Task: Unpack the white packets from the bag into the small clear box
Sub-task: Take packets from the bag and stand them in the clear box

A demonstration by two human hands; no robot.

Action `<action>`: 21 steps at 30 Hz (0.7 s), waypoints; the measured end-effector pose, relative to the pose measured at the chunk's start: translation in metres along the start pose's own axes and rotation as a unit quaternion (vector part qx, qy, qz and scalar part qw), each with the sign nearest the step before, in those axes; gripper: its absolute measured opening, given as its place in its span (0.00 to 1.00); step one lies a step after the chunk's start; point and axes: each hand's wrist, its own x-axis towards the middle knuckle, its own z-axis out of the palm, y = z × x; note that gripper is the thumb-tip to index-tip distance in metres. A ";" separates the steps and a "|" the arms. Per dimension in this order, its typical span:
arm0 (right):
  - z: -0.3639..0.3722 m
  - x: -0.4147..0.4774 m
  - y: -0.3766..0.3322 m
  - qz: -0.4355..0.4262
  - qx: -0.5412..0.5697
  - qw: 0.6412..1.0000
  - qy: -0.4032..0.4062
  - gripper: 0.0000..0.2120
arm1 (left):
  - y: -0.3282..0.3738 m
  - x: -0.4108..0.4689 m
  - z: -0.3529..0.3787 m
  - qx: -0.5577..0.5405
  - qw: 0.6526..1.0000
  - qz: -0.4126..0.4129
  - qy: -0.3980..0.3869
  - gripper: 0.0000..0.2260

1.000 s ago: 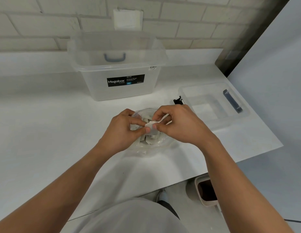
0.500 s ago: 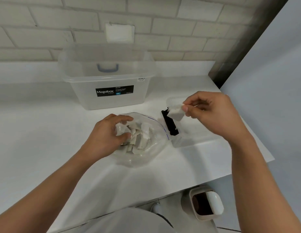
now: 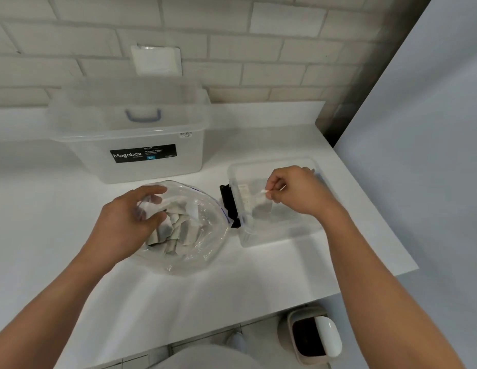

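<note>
The white table point(image 3: 72, 235) held a big clear tub point(image 3: 130, 145) at the back, by the brick wall. It was empty as far as could be seen.

Nearer the person lay the bag point(image 3: 189, 230), open and still holding a heap of white packets point(image 3: 176, 227). Just right of it stood the small clear box point(image 3: 274, 233), with a black clip point(image 3: 228, 203) on its near end.

The big change was on the right. A second earlier both hands were pressed together over the bag. Now the right hand point(image 3: 296, 193) had swung across and was above the small box, fingers pinched shut on one packet point(image 3: 260, 206) that hung down inside it. One other packet seemed to lie in the box already, though that was hard to see.

The left hand point(image 3: 130, 219) had stayed at the bag, fingers curled loosely round its mouth and the top packets.

So one more packet was about to be dropped in, and lots were left.
</note>
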 end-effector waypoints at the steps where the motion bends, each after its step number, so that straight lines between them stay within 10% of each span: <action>1: 0.001 0.003 0.003 -0.003 0.006 1.000 -0.027 0.03 | 0.001 -0.001 0.002 0.001 1.000 -0.006 0.003 0.16; 9: 0.031 0.025 0.002 -0.033 -0.042 0.972 -0.228 0.04 | 0.002 -0.006 0.012 -0.009 0.999 -0.045 0.029 0.16; 21: 0.053 0.038 0.004 -0.016 -0.131 0.968 -0.212 0.09 | 0.001 -0.015 -0.001 0.085 0.996 0.021 0.005 0.20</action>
